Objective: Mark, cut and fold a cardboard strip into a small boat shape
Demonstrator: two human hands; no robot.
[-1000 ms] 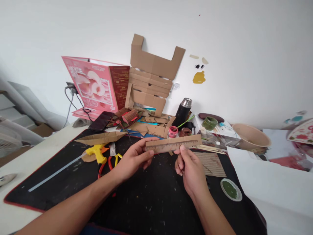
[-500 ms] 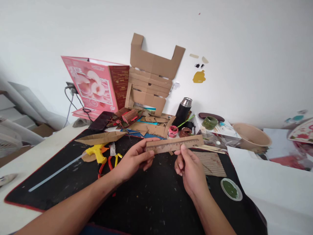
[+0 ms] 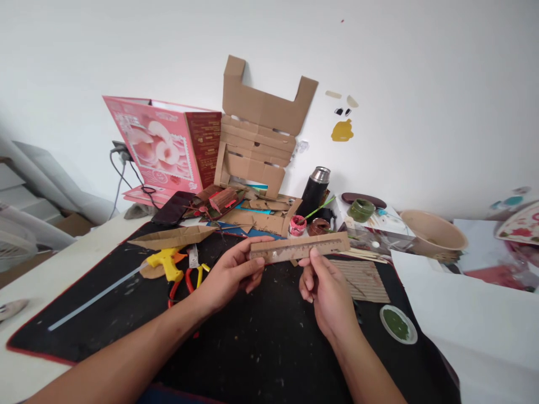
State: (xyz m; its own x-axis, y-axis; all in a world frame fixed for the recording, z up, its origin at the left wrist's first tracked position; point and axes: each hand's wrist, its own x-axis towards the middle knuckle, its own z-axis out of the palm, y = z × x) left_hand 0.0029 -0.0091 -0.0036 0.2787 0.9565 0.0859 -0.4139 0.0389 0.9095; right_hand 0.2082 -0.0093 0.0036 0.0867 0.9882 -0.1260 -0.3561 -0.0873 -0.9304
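Observation:
A long brown cardboard strip (image 3: 300,247) hovers level above the black mat (image 3: 236,342). My left hand (image 3: 231,273) pinches its left end with thumb on top. My right hand (image 3: 329,292) grips the strip near the middle from below, thumb against its lower edge. Just behind the right hand lies a ribbed piece of corrugated cardboard (image 3: 364,280) on the mat.
Left of my hands lie a yellow glue gun (image 3: 168,262), red-handled pliers (image 3: 180,283) and a folded cardboard piece (image 3: 174,236). Cardboard scraps, a pink box (image 3: 160,145), a black flask (image 3: 315,191), paint jars, a beige bowl (image 3: 433,235) and a green paint lid (image 3: 398,325) crowd the back and right.
The strip's right end dipped slightly back toward level. Both hands keep the same hold and barely move.

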